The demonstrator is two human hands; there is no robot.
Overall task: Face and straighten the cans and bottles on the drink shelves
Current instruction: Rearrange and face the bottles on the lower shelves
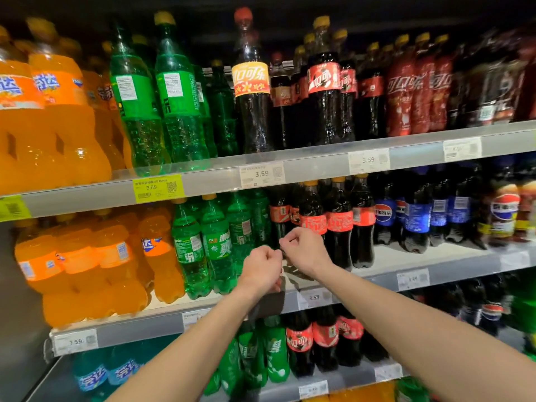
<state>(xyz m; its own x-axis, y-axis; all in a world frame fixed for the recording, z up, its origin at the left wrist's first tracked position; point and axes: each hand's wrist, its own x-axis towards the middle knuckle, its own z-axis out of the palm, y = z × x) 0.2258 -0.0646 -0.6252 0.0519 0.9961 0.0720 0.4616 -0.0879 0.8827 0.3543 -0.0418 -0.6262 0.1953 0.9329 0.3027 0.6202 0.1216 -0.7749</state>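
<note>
Head view looks onto three drink shelves, with both my arms reaching in from below toward the middle shelf (452, 264). My left hand (262, 264) and right hand (304, 248) are close together, nearly touching, in front of a bare stretch of that shelf between the green bottles (217, 242) and the red-labelled cola bottles (338, 224). Fingers of both hands are curled inward, thumb against fingertips, as if pinching something small between them; what it is, or whether anything is there, I cannot tell. Neither hand touches a bottle.

On the middle shelf, orange soda bottles (113, 256) stand at the left, then the green ones, then the cola, then blue-labelled cola bottles (417, 219) further right. The cola bottles just behind my right hand stand upright with labels turned slightly different ways.

On the top shelf (319, 161), large orange bottles (55, 111) are at the left, two tall green bottles (179, 97) show their back labels, and a dark bottle with a yellow label (251, 82) stands alone at the front edge beside more red-labelled cola (324, 79). A yellow price tag (158, 187) and white tags sit on the shelf rail.

The bottom shelf (348, 374) holds blue-labelled, green and cola bottles, partly hidden by my forearms.
</note>
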